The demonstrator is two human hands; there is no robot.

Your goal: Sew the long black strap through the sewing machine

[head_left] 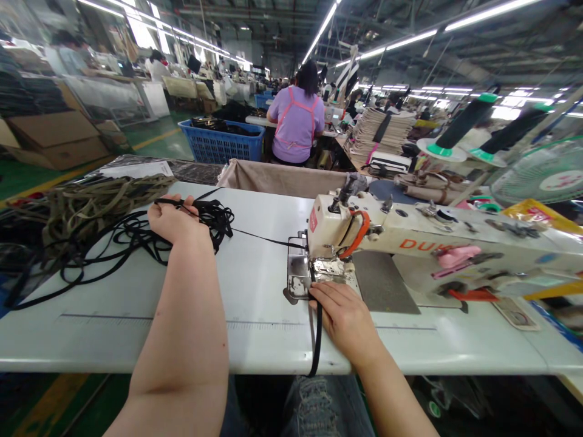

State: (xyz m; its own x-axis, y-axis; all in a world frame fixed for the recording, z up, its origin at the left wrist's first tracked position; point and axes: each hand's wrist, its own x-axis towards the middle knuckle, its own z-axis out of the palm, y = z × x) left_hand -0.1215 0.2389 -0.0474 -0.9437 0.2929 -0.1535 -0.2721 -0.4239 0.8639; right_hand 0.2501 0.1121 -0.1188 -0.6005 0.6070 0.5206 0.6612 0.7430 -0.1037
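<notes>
Showing two bare hands at an industrial sewing machine (401, 237), whose long arm lies crosswise to the viewer with its needle end to the left. A black flat strap (218, 218) lies in a loose bundle left of the machine on the white table (255, 285). From there, a thin taut length points rightward toward the machine's metal guide plate (298, 276). A further length runs from under the right hand (346, 318) toward the viewer and drops over the table's front edge. The left hand (175, 221), palm down, is curled nearly closed around strands of the bundle. The right hand lies half open just in front of the guide plate, with its fingers (328, 294) resting over the strap; whether it grips the strap cannot be told. Left of the bundle lies a heap of tan webbing (104, 206). Beyond the machine sit a co-worker in a lilac apron (296, 124) and a blue plastic crate (223, 141). Right of the machine's far side stands a stack of bag panels (380, 136).
</notes>
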